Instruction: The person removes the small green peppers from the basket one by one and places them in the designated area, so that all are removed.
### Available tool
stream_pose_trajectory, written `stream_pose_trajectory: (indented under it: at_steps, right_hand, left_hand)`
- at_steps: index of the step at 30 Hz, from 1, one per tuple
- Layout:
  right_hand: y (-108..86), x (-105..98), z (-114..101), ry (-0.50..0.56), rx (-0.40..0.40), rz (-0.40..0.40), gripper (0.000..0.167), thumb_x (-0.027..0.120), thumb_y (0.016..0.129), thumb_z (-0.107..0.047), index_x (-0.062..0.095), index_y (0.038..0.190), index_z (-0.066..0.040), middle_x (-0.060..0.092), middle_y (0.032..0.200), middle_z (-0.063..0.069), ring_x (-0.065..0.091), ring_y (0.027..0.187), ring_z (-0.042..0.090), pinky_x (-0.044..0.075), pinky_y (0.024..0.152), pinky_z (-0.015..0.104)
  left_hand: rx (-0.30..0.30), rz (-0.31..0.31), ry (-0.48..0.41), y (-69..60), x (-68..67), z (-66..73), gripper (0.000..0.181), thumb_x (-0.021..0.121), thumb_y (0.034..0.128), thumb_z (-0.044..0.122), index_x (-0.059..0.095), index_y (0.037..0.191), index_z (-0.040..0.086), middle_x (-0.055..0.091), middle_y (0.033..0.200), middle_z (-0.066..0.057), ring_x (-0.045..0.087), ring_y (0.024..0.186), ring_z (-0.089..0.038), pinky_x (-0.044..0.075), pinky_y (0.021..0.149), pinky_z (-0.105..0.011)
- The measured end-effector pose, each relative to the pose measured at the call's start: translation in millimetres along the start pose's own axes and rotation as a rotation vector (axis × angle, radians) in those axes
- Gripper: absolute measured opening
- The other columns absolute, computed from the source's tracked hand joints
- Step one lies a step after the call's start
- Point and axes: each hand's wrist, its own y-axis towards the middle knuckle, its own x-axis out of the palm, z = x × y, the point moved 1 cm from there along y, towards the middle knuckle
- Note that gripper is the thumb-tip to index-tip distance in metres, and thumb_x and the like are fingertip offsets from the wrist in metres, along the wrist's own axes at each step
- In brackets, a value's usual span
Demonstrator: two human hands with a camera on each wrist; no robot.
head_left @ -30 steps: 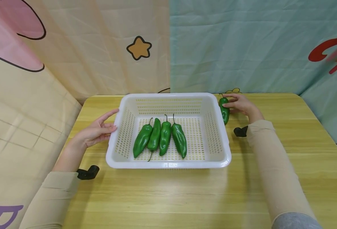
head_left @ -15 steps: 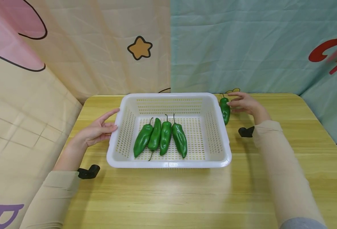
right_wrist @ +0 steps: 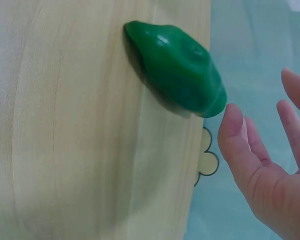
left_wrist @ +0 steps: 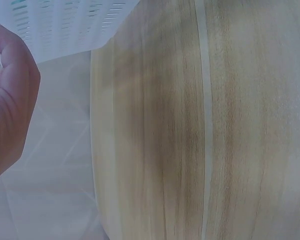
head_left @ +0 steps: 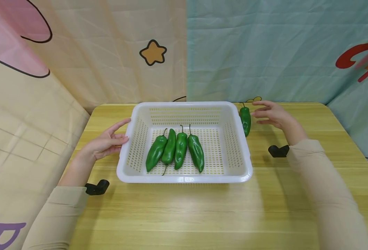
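Observation:
A white perforated plastic basket sits on the table with several green peppers lying side by side in it. My left hand is at the basket's left side, with thumb and index fingertip against the outer rim. The left wrist view shows this hand only in part, beside the basket wall. Just right of the basket, one more green pepper lies on the tabletop, close to the wall. My right hand hovers right of that pepper, its fingers spread and holding nothing. A small gap between fingertips and pepper shows in the right wrist view.
The wooden table ends at hanging fabric, beige on the left and teal on the right. Black wrist mounts stick out from both sleeves over the tabletop.
My right hand has let go of the pepper beside the basket and drawn back to the right. The left hand and basket have stayed in place.

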Motion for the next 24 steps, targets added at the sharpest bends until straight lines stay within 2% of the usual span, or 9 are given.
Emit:
stream_pose_trajectory:
  at_steps: [3,9,12,16,20,24]
  right_hand:
    - [-7.4,1.4,-5.2,0.002,-0.007,-0.005,0.066,0.060,0.092,-0.017,0.023,0.146,-0.010,0.020,0.146,0.025,0.037,0.123,0.032,0.040,0.100,0.047]
    - [-20.8,7.3,-17.5,0.003,-0.026,-0.023,0.066,0.063,0.091,-0.018,0.026,0.145,-0.010,0.028,0.140,0.020,0.054,0.102,0.009,0.049,0.091,0.037]
    - [-26.4,12.2,-24.4,0.006,-0.033,-0.040,0.065,0.064,0.090,-0.017,0.029,0.144,-0.010,0.032,0.137,0.018,0.054,0.100,0.009,0.051,0.088,0.034]
    - [-33.4,20.2,-32.5,-0.002,-0.045,-0.059,0.059,0.065,0.089,-0.016,0.035,0.140,-0.012,0.039,0.130,0.013,0.053,0.104,0.014,0.051,0.089,0.036]
    - [-39.4,28.4,-38.9,-0.002,-0.064,-0.079,0.053,0.063,0.090,-0.014,0.039,0.136,-0.012,0.046,0.119,0.006,0.055,0.101,0.014,0.051,0.088,0.038]
    - [-44.8,35.8,-44.0,0.015,-0.083,-0.102,0.047,0.063,0.089,-0.010,0.044,0.132,-0.013,0.049,0.115,0.004,0.057,0.097,0.014,0.052,0.086,0.038]
  left_hand:
    - [-0.003,0.003,0.003,0.3,0.2,0.2,0.079,0.050,0.0929,-0.005,0.002,0.150,0.018,0.066,0.099,-0.010,0.066,0.090,-0.023,0.056,0.075,-0.035]
    - [-0.006,0.004,0.006,0.6,0.5,0.3,0.079,0.050,0.0930,-0.005,0.002,0.151,0.019,0.066,0.099,-0.010,0.066,0.090,-0.023,0.056,0.075,-0.036]
    - [-0.007,0.001,0.004,0.3,0.8,0.5,0.079,0.050,0.0931,-0.005,0.002,0.151,0.019,0.066,0.099,-0.010,0.066,0.090,-0.023,0.056,0.076,-0.036]
    - [-0.009,0.005,0.006,0.1,1.3,1.4,0.079,0.050,0.0930,-0.005,0.002,0.151,0.019,0.066,0.099,-0.010,0.066,0.090,-0.023,0.056,0.076,-0.036]
    - [-0.010,0.013,0.012,0.1,1.8,2.4,0.079,0.050,0.0928,-0.005,0.002,0.151,0.019,0.066,0.099,-0.010,0.066,0.090,-0.023,0.056,0.076,-0.036]
    - [-0.013,0.022,0.028,0.7,2.0,2.6,0.079,0.050,0.0927,-0.005,0.003,0.151,0.018,0.066,0.098,-0.009,0.066,0.089,-0.022,0.056,0.075,-0.035]
